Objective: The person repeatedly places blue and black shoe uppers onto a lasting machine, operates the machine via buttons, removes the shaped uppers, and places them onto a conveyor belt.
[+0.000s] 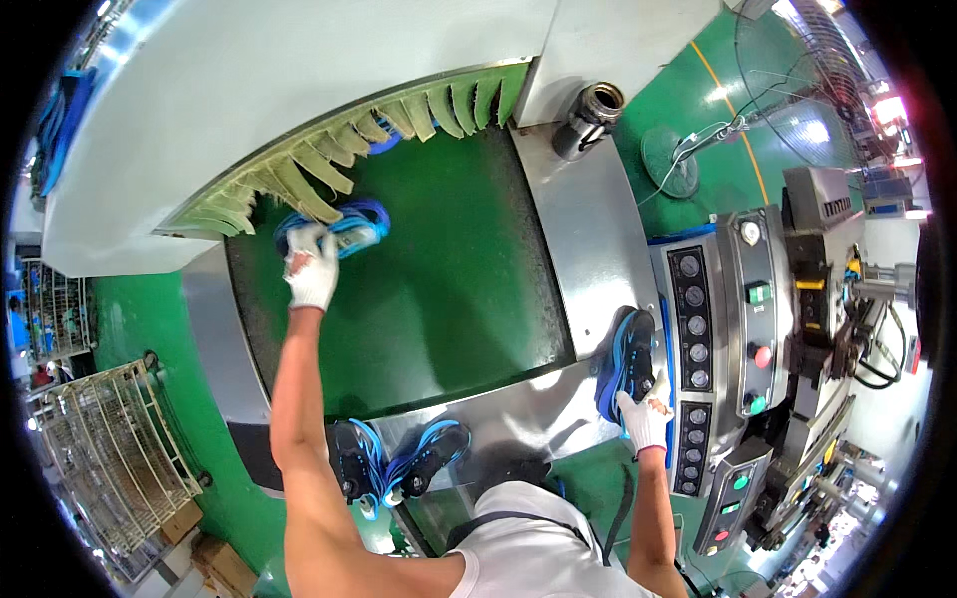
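My left hand [312, 267], in a white glove, reaches out over a green conveyor belt [459, 269]. Its fingers close on a blue-soled shoe [357, 231] beside the hanging strips; the shoe is somewhat blurred. At the right, my gloved right hand [646, 411] grips the near end of a black sneaker [638, 344] with a blue sole, on the metal side ledge. Two more black-and-blue sneakers, one [351, 460] and another [439, 456], rest on the front metal edge near my left arm. Part of another blue item [385, 138] shows behind the strips.
Fabric strips [319, 164] hang across the machine's opening. A dark metal canister [588, 120] stands on the far right ledge. Control panels with dials [695, 324] flank the right side. A floor fan [678, 164] stands beyond; a wire rack [115, 448] is at the left.
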`<action>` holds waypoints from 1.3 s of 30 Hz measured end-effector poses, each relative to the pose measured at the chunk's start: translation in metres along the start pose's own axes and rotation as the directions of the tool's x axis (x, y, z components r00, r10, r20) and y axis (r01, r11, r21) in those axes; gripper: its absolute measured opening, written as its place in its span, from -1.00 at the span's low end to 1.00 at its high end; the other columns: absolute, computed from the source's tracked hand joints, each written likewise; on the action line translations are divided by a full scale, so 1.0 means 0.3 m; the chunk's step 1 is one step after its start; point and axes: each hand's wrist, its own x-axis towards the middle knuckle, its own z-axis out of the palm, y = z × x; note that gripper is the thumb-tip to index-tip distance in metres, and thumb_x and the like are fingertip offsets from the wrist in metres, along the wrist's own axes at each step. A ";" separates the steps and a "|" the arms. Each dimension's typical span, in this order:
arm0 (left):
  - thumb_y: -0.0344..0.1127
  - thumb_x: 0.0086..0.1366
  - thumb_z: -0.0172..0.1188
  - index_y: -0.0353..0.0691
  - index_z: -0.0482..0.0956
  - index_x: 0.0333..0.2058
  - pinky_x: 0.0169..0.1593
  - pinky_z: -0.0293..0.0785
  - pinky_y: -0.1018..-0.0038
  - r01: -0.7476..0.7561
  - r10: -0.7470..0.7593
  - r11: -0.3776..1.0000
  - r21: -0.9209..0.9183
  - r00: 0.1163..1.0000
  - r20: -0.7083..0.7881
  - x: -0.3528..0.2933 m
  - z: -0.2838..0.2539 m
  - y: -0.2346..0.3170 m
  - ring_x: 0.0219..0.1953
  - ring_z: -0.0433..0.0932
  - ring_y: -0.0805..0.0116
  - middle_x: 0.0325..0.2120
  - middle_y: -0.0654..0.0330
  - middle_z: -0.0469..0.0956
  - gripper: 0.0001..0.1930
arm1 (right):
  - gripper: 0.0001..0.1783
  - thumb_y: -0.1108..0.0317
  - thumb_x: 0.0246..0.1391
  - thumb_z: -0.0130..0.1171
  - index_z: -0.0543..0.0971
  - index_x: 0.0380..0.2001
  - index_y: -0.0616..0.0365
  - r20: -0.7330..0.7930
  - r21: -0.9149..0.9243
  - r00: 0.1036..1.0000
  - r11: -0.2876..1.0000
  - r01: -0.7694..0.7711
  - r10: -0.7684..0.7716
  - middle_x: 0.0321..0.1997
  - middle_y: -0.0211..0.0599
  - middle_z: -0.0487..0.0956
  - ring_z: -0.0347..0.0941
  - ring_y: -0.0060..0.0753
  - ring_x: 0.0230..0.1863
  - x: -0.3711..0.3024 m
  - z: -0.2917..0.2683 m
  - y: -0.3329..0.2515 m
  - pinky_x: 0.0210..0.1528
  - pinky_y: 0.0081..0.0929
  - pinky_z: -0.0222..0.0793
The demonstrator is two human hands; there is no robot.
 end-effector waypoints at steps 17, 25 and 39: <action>-0.47 0.18 0.35 -0.28 0.59 -0.04 0.00 0.57 0.31 -0.326 0.985 0.096 -0.940 0.170 0.041 -0.942 -0.457 2.128 -0.07 0.62 0.07 -0.06 -0.02 0.59 -0.66 | -0.25 0.02 -0.10 0.49 0.53 0.12 0.19 0.552 0.591 0.833 0.722 -0.360 -0.036 -0.03 -0.09 0.64 0.58 -0.27 -0.07 -0.562 -0.695 0.635 0.03 -0.38 0.51; -0.39 0.34 0.24 -0.36 0.36 0.24 0.20 0.50 0.26 -0.081 0.949 0.215 -0.973 0.251 0.189 -1.363 -0.255 2.870 0.14 0.53 0.11 0.11 -0.08 0.49 -0.48 | -0.27 0.49 -0.11 0.46 0.47 0.20 0.29 0.086 0.775 0.868 -0.581 0.250 0.488 -0.06 -0.32 0.62 0.55 -0.49 -0.16 -1.051 -0.444 1.183 -0.17 -0.47 0.52; -0.05 0.01 0.43 -0.50 0.23 0.11 0.11 0.53 0.20 -0.697 0.789 0.479 -0.533 0.076 0.610 -1.963 0.445 3.719 0.01 0.64 -0.07 -0.05 -0.26 0.61 -0.16 | -0.66 0.28 -0.14 0.43 0.42 -0.43 0.05 0.442 0.743 0.354 -0.558 0.370 0.824 -0.54 -0.52 0.37 0.32 -0.59 -0.56 -1.335 -0.160 1.218 -0.48 -0.50 0.30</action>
